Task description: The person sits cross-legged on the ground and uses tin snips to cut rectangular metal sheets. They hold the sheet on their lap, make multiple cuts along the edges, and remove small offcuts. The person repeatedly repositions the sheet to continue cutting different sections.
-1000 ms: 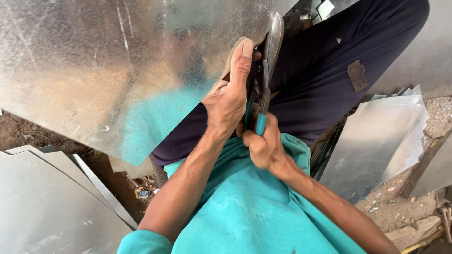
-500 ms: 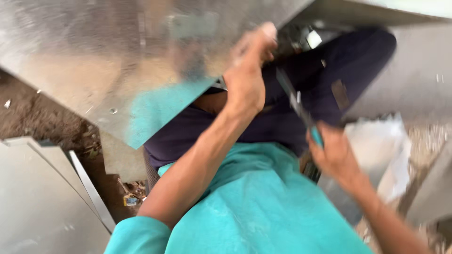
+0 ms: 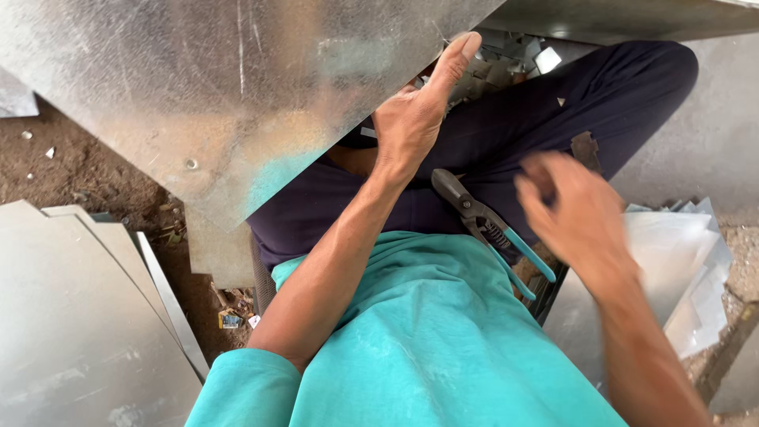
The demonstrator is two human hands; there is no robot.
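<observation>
1. On bare dirt ground [image 3: 87,170] lie grey metal sheets [image 3: 71,332].
2. Left hand [image 3: 411,119] grips a large galvanised sheet [image 3: 221,87] by its edge.
3. Right hand [image 3: 573,209] — blurred, open, empty — hovers just beside the tin snips [image 3: 486,225] resting on the lap.

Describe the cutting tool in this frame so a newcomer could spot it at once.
Start at the big galvanised metal sheet that the left hand holds by its edge. Just below that hand, on the dark trousers of the lap, lie the tin snips. Their teal handles and dark jaws set them apart from the grey offcuts around.
</observation>
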